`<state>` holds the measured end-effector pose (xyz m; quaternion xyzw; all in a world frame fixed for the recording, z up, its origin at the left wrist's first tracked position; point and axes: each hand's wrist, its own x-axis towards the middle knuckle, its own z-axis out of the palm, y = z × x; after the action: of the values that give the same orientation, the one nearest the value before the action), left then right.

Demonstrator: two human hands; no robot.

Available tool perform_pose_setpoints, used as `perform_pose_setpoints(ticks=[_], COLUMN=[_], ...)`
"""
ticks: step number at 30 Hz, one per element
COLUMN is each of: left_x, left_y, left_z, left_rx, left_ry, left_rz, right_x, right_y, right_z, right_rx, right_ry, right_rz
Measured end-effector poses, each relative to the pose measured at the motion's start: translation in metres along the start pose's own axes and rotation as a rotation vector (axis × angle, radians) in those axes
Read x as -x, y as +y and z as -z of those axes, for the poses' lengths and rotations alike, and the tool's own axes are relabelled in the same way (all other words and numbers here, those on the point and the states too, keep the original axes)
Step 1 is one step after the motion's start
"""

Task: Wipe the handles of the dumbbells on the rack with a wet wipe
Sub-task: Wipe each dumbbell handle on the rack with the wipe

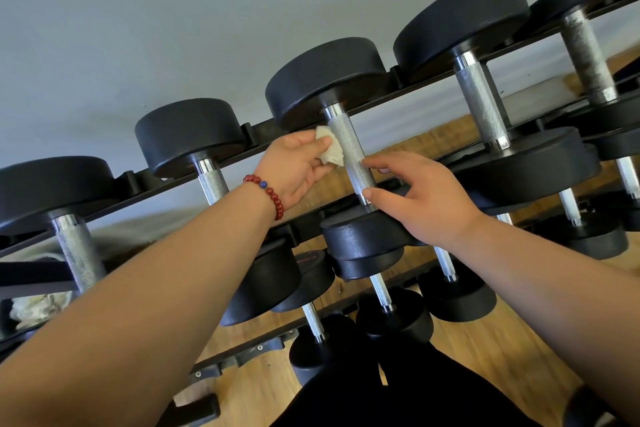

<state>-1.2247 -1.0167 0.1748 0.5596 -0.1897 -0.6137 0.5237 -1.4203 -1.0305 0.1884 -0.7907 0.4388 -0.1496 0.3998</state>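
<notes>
1. the left hand, at the centre of the frame, pinches a crumpled white wet wipe between thumb and fingers. the wipe lies against the left side of the knurled steel handle of the middle dumbbell on the top tier.
2. the right hand, just right of centre, is loosely spread and grips nothing. its forefinger tip touches the right side of that handle and its thumb lies across the handle's lower end.
3. a red bead bracelet circles the left wrist.
4. the black rack runs diagonally from lower left to upper right, carrying a row of round black dumbbells. smaller ones sit on lower tiers at lower centre and right.
5. the blotched handle at upper right looks dull beside the bright middle ones.
6. a plain grey wall fills the upper left, and a wooden floor shows at lower right.
7. a crumpled pale cloth lies at the lower left edge.
</notes>
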Motion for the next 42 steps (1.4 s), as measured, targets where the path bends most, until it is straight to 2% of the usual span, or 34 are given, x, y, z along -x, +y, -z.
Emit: perform_pose_setpoints(ticks=[3,8,12,16,19,22,26,31,36,42], left_x=[-0.005,0.006,0.0,0.006,0.001,-0.003,0.006,-0.003,0.016,0.006], left_y=[0.005,-0.011,-0.007,-0.01,-0.007,-0.009,-0.017,-0.002,-0.025,-0.012], left_z=[-0.001,-0.001,-0.004,-0.01,-0.011,-0.019,-0.021,-0.02,-0.025,-0.023], left_rx=[0.055,-0.013,0.023,0.017,-0.079,-0.071,-0.024,0.056,0.003,0.133], left_ry=[0.031,-0.022,0.037,0.0,0.107,0.239,0.199,0.236,0.187,0.219], left_rz=[-0.043,0.036,-0.044,-0.064,-0.103,-0.116,-0.018,-0.066,0.034,-0.045], right_x=[0.0,0.0,0.001,0.002,0.002,0.002,0.003,0.002,0.001,0.0], right_y=[0.0,0.001,0.0,-0.003,-0.003,-0.003,-0.003,-0.003,0.002,0.004], right_z=[-0.001,-0.001,-0.001,0.0,0.0,0.0,0.001,0.001,-0.002,-0.002], right_rx=[-0.014,-0.013,-0.009,-0.012,0.002,0.006,0.015,0.031,0.012,0.026], right_ry=[0.001,0.002,0.002,0.009,0.008,0.012,0.01,0.011,0.025,0.027], right_rz=[-0.005,-0.001,-0.001,0.001,0.0,0.009,0.008,0.01,0.03,0.038])
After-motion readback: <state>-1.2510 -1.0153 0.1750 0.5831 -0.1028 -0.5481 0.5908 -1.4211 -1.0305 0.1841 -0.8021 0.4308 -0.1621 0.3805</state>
